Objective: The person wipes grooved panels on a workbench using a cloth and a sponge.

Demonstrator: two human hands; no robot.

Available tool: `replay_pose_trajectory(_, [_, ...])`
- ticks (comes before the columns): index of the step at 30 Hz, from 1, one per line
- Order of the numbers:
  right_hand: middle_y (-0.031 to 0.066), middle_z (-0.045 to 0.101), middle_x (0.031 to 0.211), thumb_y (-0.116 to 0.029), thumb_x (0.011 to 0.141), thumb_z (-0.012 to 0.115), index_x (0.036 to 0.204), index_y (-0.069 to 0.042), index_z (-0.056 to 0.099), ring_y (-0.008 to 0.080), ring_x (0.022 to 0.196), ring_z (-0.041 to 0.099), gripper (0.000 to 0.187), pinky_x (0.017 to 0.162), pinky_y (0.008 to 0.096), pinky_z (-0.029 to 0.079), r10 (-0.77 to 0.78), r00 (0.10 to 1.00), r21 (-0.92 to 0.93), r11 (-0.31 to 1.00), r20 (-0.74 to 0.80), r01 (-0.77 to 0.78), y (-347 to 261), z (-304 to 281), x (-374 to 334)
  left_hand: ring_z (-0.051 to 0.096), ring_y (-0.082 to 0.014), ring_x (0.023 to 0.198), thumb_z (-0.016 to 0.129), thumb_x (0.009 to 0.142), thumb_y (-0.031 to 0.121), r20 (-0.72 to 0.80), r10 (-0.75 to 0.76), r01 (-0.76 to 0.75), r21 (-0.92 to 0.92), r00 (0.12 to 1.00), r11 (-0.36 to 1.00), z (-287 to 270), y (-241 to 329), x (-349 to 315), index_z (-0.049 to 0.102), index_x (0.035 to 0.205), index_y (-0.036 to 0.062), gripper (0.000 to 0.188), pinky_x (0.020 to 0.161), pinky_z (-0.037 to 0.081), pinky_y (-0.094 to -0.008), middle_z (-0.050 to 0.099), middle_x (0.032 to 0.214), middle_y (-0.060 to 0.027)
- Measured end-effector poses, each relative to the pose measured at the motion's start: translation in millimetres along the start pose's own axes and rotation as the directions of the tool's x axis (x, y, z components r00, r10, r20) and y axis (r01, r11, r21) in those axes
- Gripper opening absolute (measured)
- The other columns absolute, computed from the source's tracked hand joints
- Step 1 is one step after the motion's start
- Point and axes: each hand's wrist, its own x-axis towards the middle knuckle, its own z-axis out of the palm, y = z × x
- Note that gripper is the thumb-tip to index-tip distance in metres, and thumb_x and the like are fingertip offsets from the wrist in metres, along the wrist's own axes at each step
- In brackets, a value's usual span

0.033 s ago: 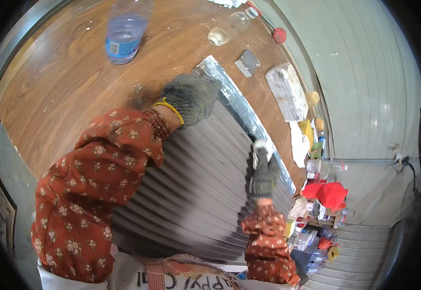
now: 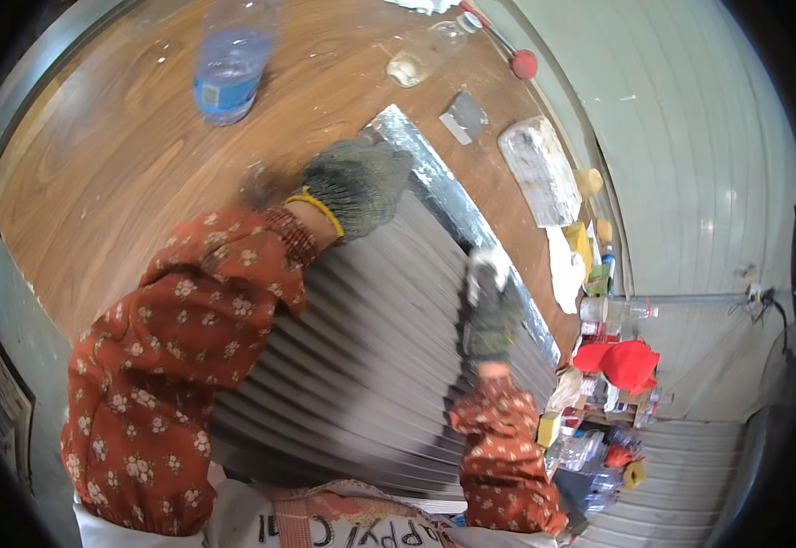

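Note:
A grey ribbed panel (image 2: 352, 338) lies in front of me on a wood-grain table. A worn silvery strip (image 2: 453, 201) runs along its far right edge. My left hand (image 2: 359, 185), in a grey knit glove with a yellow cuff, is closed over the panel's far corner beside the strip; its fingertips are partly hidden. My right hand (image 2: 494, 320), gloved alike and slightly blurred, is closed low over the panel beside the strip's near half. Something white shows at its fingertips, too smeared to name.
A large plastic bottle (image 2: 229, 78) stands at the far left. Along the right lie a clear bottle (image 2: 425, 55), a grey block (image 2: 464, 118), a whitish block (image 2: 539, 172) and a red-headed tool (image 2: 523, 64). A red cap (image 2: 622, 363) and several bottles crowd the right side.
My right hand has moved slightly away from me and to the left, along the strip. My left hand stays at the panel's corner; the whole view has shifted slightly.

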Motion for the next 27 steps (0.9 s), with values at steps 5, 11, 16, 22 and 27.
replay_pose_trajectory(5, [0.0209, 0.065, 0.103, -0.033, 0.091, 0.056, 0.11, -0.002, 0.063, 0.0392, 0.097, 0.062, 0.037, 0.084, 0.0472, 0.048, -0.478, 0.87, -0.542, 0.702, 0.121, 0.461, -62.1, 97.5, 40.6, 0.063, -0.0369, 0.083, 0.057, 0.086, 0.017, 0.084, 0.046, -0.055, 0.109, 0.995, 0.993, 3.3, -8.0, -8.7, 0.064, 0.1, 0.0081, 0.018, 0.07, 0.051, -0.0456, 0.065, 0.086, -0.0128])
replay_pose_trajectory(11, [0.0202, 0.06, 0.122, -0.028, 0.085, 0.064, 0.126, -0.005, 0.056, 0.0371, 0.11, 0.058, 0.047, 0.093, 0.0471, 0.046, -0.367, 0.923, -0.493, 0.785, 0.117, 0.375, -24.1, 40.3, 31.6, 0.056, -0.0397, 0.109, 0.051, 0.092, 0.013, 0.396, -0.014, 0.019, -0.008, 0.918, 1.0, -20.9, 4.3, 7.9, 0.06, 0.117, 0.0035, 0.028, 0.095, 0.044, -0.0464, 0.062, 0.114, -0.0205])
replay_pose_trajectory(16, [0.0157, 0.056, 0.13, -0.024, 0.079, 0.071, 0.119, -0.027, 0.067, 0.0358, 0.122, 0.052, 0.04, 0.103, 0.0493, 0.04, -0.297, 0.946, -0.681, 0.72, -0.13, 0.132, 89.0, -83.0, -12.1, 0.054, -0.0392, 0.114, 0.046, 0.098, 0.015, 0.351, -0.012, -0.003, 0.044, 0.936, 0.999, -27.1, 5.2, 3.3, 0.059, 0.119, 0.004, 0.028, 0.1, 0.042, -0.0454, 0.061, 0.116, -0.0207])
replay_pose_trajectory(22, [0.0179, 0.066, 0.105, -0.04, 0.096, 0.052, 0.113, -0.006, 0.063, 0.0376, 0.087, 0.064, 0.04, 0.078, 0.0466, 0.051, 0.312, 0.685, -0.315, 0.712, -0.658, -0.627, 169.1, -220.5, -45.0, 0.057, -0.0401, 0.105, 0.047, 0.097, 0.017, 0.305, 0.038, -0.052, 0.041, 0.952, 0.998, -15.7, -2.6, 2.5, 0.06, 0.114, 0.0054, 0.025, 0.092, 0.044, -0.0471, 0.062, 0.109, -0.0204])
replay_pose_trajectory(27, [0.0239, 0.061, 0.12, -0.04, 0.097, 0.049, 0.129, -0.005, 0.058, 0.0408, 0.115, 0.054, 0.048, 0.101, 0.0459, 0.042, 0.22, 0.789, -0.424, 0.744, -0.574, -0.516, 183.0, -211.0, -44.5, 0.057, -0.0412, 0.1, 0.047, 0.098, 0.021, 0.207, 0.166, -0.189, 0.097, 0.964, 0.977, -9.4, -10.3, 6.0, 0.062, 0.113, 0.0054, 0.026, 0.088, 0.045, -0.0483, 0.062, 0.106, -0.022])
